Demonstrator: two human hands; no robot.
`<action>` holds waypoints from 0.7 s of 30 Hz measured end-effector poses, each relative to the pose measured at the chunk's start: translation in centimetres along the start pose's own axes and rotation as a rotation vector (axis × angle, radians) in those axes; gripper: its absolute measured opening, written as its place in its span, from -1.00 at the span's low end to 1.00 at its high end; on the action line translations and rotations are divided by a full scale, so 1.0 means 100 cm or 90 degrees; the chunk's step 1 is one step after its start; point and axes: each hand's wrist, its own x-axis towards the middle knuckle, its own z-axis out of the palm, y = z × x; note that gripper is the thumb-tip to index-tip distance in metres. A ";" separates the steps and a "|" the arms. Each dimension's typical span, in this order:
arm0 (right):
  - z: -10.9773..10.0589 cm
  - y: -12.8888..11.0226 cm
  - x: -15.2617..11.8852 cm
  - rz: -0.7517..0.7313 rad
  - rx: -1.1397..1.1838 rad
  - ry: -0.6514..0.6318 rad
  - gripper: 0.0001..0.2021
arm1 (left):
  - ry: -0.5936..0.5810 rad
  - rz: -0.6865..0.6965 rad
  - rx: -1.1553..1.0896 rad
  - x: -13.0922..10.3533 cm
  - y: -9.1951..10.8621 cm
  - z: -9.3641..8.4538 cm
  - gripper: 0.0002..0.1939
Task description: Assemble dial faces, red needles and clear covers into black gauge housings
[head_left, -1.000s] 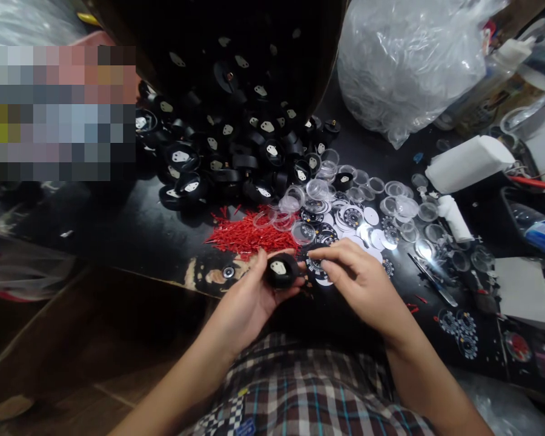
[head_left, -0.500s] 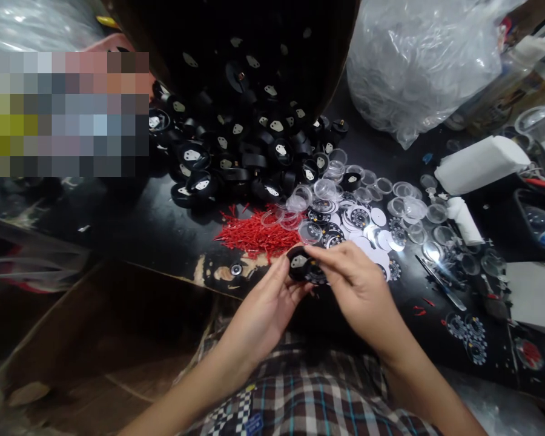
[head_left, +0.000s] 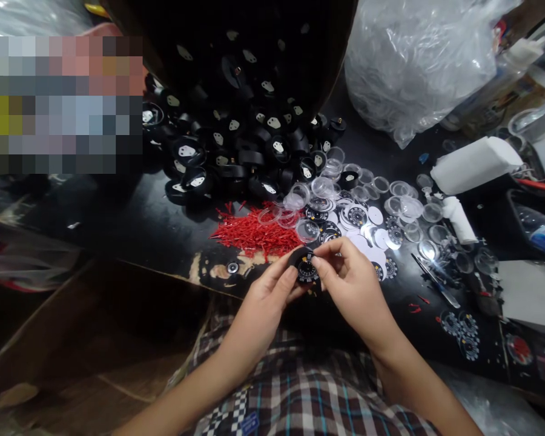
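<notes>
My left hand [head_left: 264,301] is closed around a round black gauge housing [head_left: 296,257], its thumb on the near rim. A black gauge dial [head_left: 307,270] with white markings and a small yellow patch faces up in the mouth of the housing. With thumb and fingers, my right hand [head_left: 355,287] pinches the dial's right edge against the housing. Whether the dial sits fully flat inside cannot be made out. Just beyond my hands lie a heap of red pointers [head_left: 254,230], clear round lenses [head_left: 307,230] and more dials with white backs [head_left: 367,245].
Many black housings [head_left: 195,178] spill from a dark container at the back. A plastic bag [head_left: 418,66] stands back right. Tweezers [head_left: 436,281], a white roll [head_left: 476,163] and several loose dials [head_left: 461,330] lie to the right. The table edge [head_left: 163,274] runs front left.
The dial has come from beside the housing to over its opening, covering the pale plate seen inside before. My right hand has turned, its thumb now on the dial. The view has shifted slightly.
</notes>
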 end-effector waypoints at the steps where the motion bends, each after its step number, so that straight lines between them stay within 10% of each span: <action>1: 0.000 0.001 0.001 0.003 -0.001 0.003 -0.96 | -0.007 0.005 -0.009 0.000 0.000 0.000 -0.70; 14: 0.007 0.012 -0.009 -0.010 -0.101 -0.139 -0.80 | 0.022 0.030 0.135 -0.004 -0.009 -0.029 -0.66; 21: 0.029 0.012 0.037 -0.152 -0.627 -0.091 -0.84 | 0.131 0.030 -0.065 0.002 0.008 -0.033 -0.68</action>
